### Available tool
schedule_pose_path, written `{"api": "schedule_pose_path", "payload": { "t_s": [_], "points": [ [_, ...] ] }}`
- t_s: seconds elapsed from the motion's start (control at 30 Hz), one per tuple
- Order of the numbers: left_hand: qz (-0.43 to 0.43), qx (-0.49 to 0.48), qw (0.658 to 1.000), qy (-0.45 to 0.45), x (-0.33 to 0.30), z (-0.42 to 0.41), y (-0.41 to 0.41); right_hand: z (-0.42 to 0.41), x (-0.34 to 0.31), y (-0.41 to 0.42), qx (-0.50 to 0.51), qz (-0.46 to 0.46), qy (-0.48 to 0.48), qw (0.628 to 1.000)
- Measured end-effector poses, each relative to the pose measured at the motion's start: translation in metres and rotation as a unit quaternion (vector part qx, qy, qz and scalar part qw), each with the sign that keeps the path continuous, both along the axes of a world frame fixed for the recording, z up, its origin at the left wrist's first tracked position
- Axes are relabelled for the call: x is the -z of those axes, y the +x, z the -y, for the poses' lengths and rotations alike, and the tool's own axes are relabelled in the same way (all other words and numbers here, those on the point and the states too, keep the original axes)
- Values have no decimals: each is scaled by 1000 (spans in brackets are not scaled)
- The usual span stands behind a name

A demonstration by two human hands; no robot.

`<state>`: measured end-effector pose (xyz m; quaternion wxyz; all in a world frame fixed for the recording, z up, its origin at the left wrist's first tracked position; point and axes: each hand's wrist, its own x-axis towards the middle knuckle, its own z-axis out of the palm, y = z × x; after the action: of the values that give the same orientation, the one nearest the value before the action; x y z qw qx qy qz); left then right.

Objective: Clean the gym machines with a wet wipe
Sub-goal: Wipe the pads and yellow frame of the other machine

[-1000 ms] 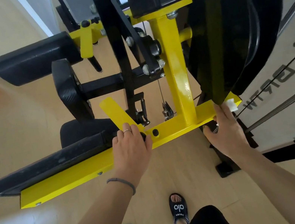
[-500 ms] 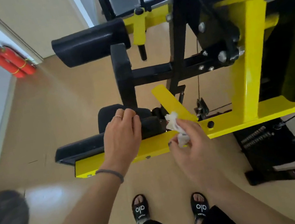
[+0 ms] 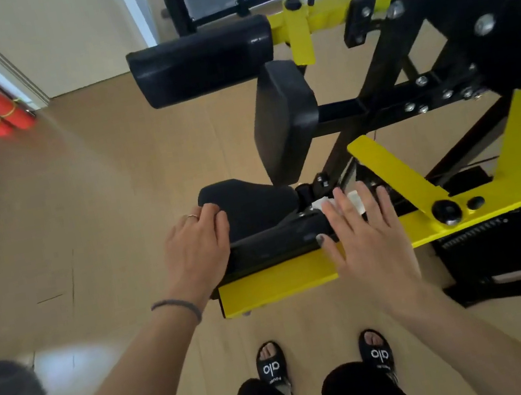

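While my right hand (image 3: 362, 231) lies spread, fingers straight, pressing the crumpled white wet wipe (image 3: 355, 198) onto the black padded seat (image 3: 268, 230) where it meets the yellow steel frame beam (image 3: 280, 280), I should keep the palm flat and sweep along the pad's length — my left hand (image 3: 196, 247), fingers curled over the pad's far edge, braces it. Half a second ago the wipe was pinched in my fingertips above the beam — now it sits flattened beneath them.
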<state>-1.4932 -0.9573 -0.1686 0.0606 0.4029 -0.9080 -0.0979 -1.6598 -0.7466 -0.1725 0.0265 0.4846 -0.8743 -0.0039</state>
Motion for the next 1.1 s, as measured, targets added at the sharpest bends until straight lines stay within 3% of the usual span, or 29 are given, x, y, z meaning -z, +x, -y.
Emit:
{"api": "schedule_pose_path", "payload": {
  "t_s": [0.17,0.27,0.37,0.43,0.67,0.73,0.87,0.97,1.1],
  "points": [
    [-55,-16,994,94,13,15,14,11,19,10,-19,80,-32,996],
    [-100,-58,977,178,13,11,14,39,16,66,-79,95,-34,992],
    [-110,-58,974,189,12,11,15,71,16,124,-139,108,-16,984],
    [-112,-59,970,207,13,13,15,71,18,122,-150,94,1,984],
    [-97,-54,976,186,13,12,13,5,15,18,90,48,-19,995],
    [-93,-48,978,179,14,13,12,30,13,48,79,79,-46,993],
    [-111,-74,969,208,15,14,14,70,19,133,-70,110,-30,991],
    [-119,-74,965,220,14,15,15,63,20,115,-125,91,-16,988],
    [-109,-58,970,208,17,15,17,32,17,45,12,61,-22,998]
  ]
}}
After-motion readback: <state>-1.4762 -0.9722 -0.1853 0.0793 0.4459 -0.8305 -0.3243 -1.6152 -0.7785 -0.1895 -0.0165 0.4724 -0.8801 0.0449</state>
